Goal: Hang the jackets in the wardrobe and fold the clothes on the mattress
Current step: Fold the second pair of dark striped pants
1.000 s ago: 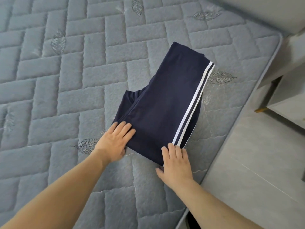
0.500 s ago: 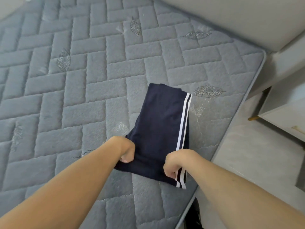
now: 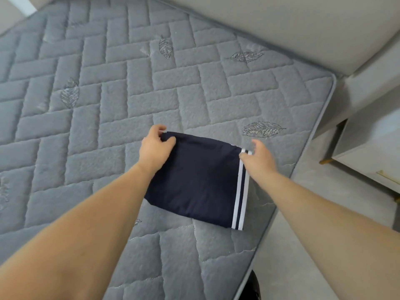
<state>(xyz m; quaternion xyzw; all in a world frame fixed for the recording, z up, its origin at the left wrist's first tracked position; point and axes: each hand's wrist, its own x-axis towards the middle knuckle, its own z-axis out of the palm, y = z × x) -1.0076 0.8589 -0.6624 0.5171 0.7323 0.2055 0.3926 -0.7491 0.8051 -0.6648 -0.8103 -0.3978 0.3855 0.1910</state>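
Observation:
A navy garment with two white side stripes (image 3: 201, 182) lies folded into a compact rectangle on the grey quilted mattress (image 3: 91, 118), near its right edge. My left hand (image 3: 154, 146) pinches the fold's far left corner between thumb and fingers. My right hand (image 3: 257, 158) is at the far right corner by the stripes, thumb touching the cloth, fingers spread and lifted off it.
The mattress edge (image 3: 303, 161) runs diagonally at right, with pale floor (image 3: 313, 213) beyond. A white cabinet on gold legs (image 3: 368, 152) stands at right. A padded beige headboard (image 3: 281, 29) borders the top.
Both hands lifted the garment's near end and carried it away from me over the far part, halving its length. The hands now sit at the far corners and the right one has loosened.

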